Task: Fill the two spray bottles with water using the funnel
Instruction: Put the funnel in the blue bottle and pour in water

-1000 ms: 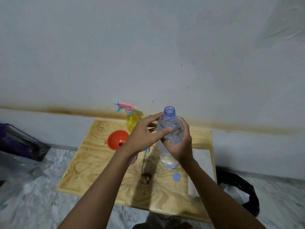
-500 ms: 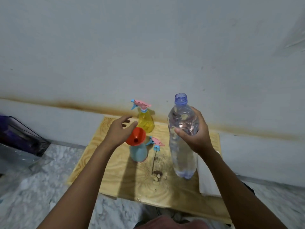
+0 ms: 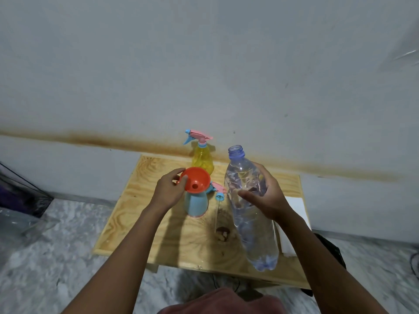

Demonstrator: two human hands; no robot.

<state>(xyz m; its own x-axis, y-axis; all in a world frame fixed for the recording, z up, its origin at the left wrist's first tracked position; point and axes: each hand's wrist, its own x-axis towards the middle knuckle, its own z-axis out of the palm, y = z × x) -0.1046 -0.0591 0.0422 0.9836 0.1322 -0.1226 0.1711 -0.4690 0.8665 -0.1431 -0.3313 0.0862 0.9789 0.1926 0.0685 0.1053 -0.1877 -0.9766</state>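
Orange funnel (image 3: 196,179); blue spray bottle (image 3: 196,203); yellow spray bottle (image 3: 202,159).

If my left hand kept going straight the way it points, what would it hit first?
The orange funnel, whose rim the left hand pinches; beyond it probably the yellow spray bottle, depth unclear.

Stained grey wall (image 3: 204,64), marble floor (image 3: 56,245), plywood table (image 3: 181,241).
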